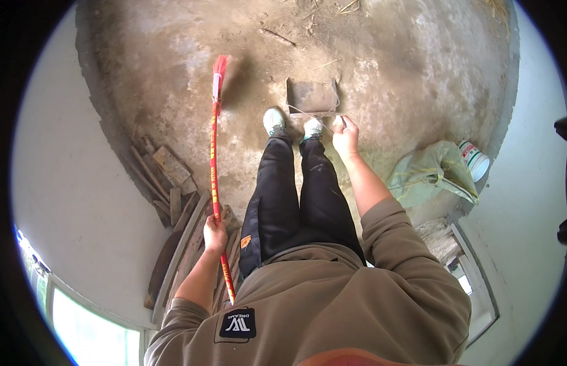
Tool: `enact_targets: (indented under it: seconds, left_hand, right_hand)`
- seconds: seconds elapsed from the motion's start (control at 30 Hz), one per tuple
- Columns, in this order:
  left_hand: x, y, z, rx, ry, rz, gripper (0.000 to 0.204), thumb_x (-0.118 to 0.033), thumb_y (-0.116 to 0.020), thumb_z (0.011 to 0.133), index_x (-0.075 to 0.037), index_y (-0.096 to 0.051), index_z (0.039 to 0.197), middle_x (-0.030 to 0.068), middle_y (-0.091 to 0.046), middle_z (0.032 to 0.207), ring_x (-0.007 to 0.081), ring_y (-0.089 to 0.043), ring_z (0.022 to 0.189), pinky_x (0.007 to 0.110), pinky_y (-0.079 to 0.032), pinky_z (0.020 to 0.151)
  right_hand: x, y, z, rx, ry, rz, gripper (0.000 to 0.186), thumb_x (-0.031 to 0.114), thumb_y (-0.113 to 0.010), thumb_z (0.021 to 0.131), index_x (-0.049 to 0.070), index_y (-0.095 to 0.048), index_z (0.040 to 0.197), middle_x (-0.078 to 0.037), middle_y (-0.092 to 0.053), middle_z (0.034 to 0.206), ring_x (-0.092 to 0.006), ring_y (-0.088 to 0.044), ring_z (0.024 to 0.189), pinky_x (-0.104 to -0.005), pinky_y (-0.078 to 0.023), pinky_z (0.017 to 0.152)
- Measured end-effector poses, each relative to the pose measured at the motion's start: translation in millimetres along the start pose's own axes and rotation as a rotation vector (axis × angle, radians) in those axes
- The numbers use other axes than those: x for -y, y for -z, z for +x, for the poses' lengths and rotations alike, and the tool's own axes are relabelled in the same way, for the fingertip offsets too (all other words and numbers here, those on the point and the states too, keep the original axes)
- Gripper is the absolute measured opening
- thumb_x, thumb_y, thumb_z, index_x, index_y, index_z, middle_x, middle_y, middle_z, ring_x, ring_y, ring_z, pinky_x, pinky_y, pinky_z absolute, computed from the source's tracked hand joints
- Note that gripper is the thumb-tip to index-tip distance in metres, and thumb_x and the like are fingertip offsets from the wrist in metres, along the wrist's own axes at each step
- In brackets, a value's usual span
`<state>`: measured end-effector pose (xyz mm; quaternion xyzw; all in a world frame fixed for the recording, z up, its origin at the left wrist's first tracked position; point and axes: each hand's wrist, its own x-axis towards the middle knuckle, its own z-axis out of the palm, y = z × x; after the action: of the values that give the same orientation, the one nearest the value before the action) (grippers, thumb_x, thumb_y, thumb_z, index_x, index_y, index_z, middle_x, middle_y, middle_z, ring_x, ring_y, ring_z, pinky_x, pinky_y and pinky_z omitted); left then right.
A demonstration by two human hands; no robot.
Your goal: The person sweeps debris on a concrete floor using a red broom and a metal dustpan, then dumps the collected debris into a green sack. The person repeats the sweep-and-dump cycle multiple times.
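My left hand (215, 233) is closed around the red handle of a broom (214, 165), low on its shaft. The broom points away from me, and its red bristles (220, 64) are at the far end, over the floor to the left. My right hand (345, 135) is closed on the handle of a dustpan (312, 97), held in front of my right leg. The dustpan's flat pan with raised sides lies just beyond my shoes. A thin wire or rod runs from the pan toward my right hand.
A stick (277, 36) and straw bits lie on the dirty concrete floor ahead. Boards (173, 171) lean and lie along the left wall. At right are a pale woven sack (421, 174) and a white bucket (474, 161) by the wall.
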<state>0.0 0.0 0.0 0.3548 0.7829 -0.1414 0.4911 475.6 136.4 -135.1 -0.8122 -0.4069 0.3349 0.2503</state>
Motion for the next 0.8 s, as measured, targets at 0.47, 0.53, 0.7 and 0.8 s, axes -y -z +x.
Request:
enact_targets:
  seconds: [0.47, 0.53, 0.7, 0.8]
  left_hand:
    - [-16, 17, -12, -0.035, 0.035, 0.049, 0.028, -0.015, -0.058, 0.092, 0.002, -0.059, 0.114, 0.0222, -0.068, 0.095, 0.0371, -0.067, 0.091, 0.043, -0.052, 0.083]
    - [-23, 20, -17, -0.038, 0.035, 0.014, 0.028, -0.015, -0.059, 0.091, 0.001, -0.059, 0.114, 0.0225, -0.067, 0.095, 0.0369, -0.067, 0.091, 0.043, -0.052, 0.083]
    - [-35, 20, -6, -0.070, 0.029, 0.015, 0.028, -0.016, -0.060, 0.090, 0.002, -0.060, 0.112, 0.0231, -0.067, 0.096, 0.0371, -0.067, 0.091, 0.044, -0.051, 0.083]
    - [-38, 17, 0, -0.054, 0.007, -0.040, 0.029, -0.017, -0.061, 0.091, 0.002, -0.060, 0.113, 0.0223, -0.067, 0.095, 0.0366, -0.067, 0.091, 0.043, -0.051, 0.083]
  right_hand:
    - [69, -33, 74, -0.013, 0.161, -0.027, 0.021, 0.016, -0.053, 0.100, 0.001, -0.065, 0.090, -0.017, -0.067, 0.076, -0.0336, -0.067, 0.072, -0.0404, -0.052, 0.067]
    - [75, -30, 83, 0.008, 0.175, -0.061, 0.023, 0.018, -0.054, 0.101, 0.001, -0.066, 0.091, -0.017, -0.068, 0.078, -0.0350, -0.068, 0.074, -0.0411, -0.052, 0.068]
    - [93, -25, 129, -0.019, 0.202, -0.186, 0.026, 0.023, -0.055, 0.100, 0.000, -0.067, 0.095, -0.020, -0.070, 0.083, -0.0393, -0.069, 0.080, -0.0439, -0.053, 0.071]
    - [96, -25, 118, -0.029, 0.128, -0.182, 0.027, 0.022, -0.055, 0.101, -0.001, -0.066, 0.092, -0.021, -0.070, 0.082, -0.0377, -0.069, 0.079, -0.0428, -0.053, 0.072]
